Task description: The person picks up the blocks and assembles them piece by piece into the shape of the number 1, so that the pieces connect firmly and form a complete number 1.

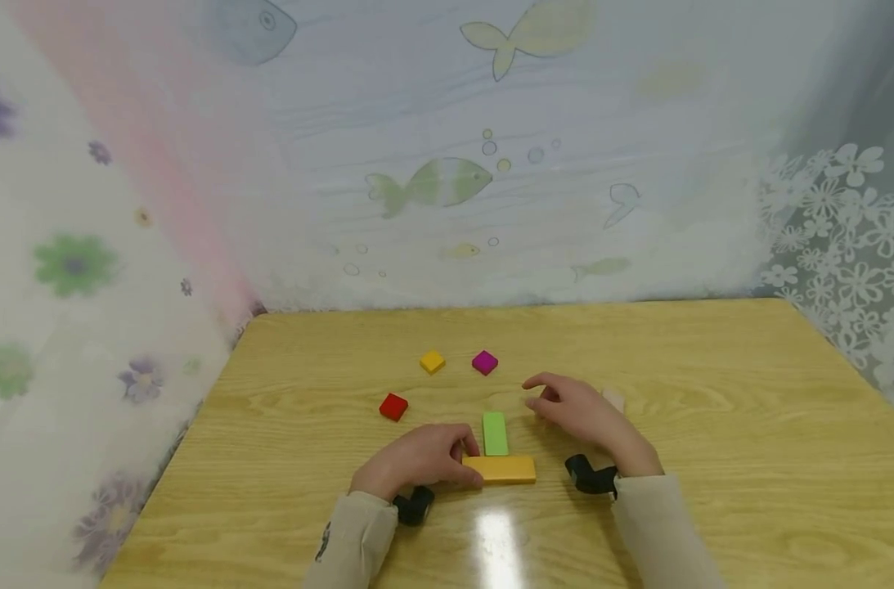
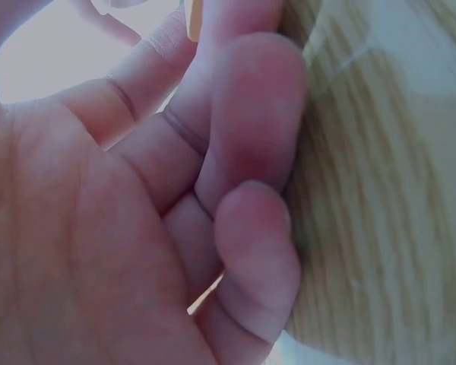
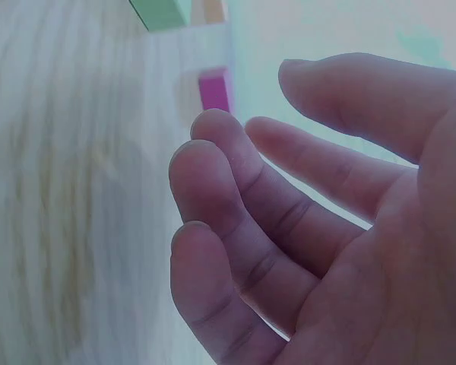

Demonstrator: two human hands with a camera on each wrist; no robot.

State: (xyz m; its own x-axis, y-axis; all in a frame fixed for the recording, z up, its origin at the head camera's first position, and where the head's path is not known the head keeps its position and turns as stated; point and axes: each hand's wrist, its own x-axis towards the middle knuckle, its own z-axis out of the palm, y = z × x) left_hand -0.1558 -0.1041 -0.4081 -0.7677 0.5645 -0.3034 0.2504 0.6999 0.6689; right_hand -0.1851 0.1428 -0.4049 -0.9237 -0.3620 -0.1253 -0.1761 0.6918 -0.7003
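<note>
A long orange-yellow block (image 1: 507, 469) lies crosswise on the table, its left end pinched between the thumb and index finger of my left hand (image 1: 424, 456). In the left wrist view, curled fingers (image 2: 258, 106) hide most of that block. Just behind it, a light green block (image 1: 495, 433) points away from me, its near end against or very close to the yellow one. My right hand (image 1: 582, 413) hovers to the right of the green block with loosely bent fingers and nothing in its grasp. In the right wrist view the green block (image 3: 161, 11) shows at the top.
Farther back on the wooden table (image 1: 307, 360) sit a small yellow block (image 1: 433, 361) and a magenta block (image 1: 485, 362). A red block (image 1: 393, 406) lies to the left. A pale block (image 1: 613, 399) is partly hidden behind my right hand. Patterned cloth hangs behind.
</note>
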